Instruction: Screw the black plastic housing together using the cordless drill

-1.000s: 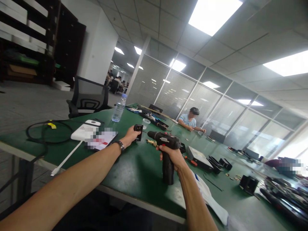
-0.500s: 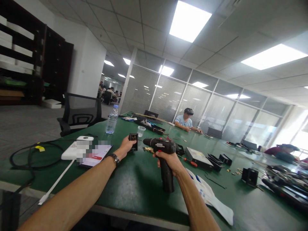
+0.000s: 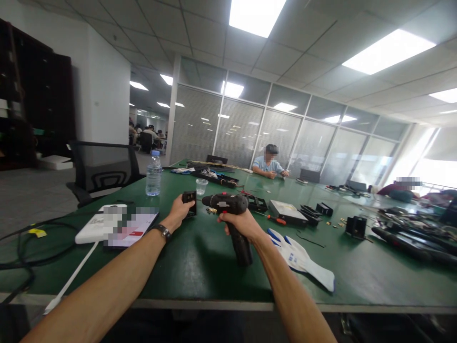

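Note:
My left hand [image 3: 178, 213] grips a small black box-like part [image 3: 190, 204], holding it up over the green table [image 3: 200, 274]. In my right hand [image 3: 243, 224] is a black cordless drill [image 3: 226, 204], its handle slanting down and its nose pointing left at the part. A thin bit reaches from the drill toward the part; whether the two touch I cannot tell. Small brass-coloured pieces [image 3: 211, 210] lie on the table behind the drill. A clear plastic cup [image 3: 202, 186] stands just beyond the part.
Left are a water bottle [image 3: 153, 174], a phone [image 3: 134, 228], a white device [image 3: 102, 224] and black cables. Right are a white-blue glove [image 3: 298, 255], an orange-handled screwdriver [image 3: 277, 219], a grey metal box [image 3: 287, 212] and black parts [image 3: 356, 227]. A person [image 3: 270, 164] sits across the table.
The whole view has shifted and levelled somewhat, so things appear further left. Both hands keep their grip, with the drill still aimed at the black part. The person opposite has drawn one hand in.

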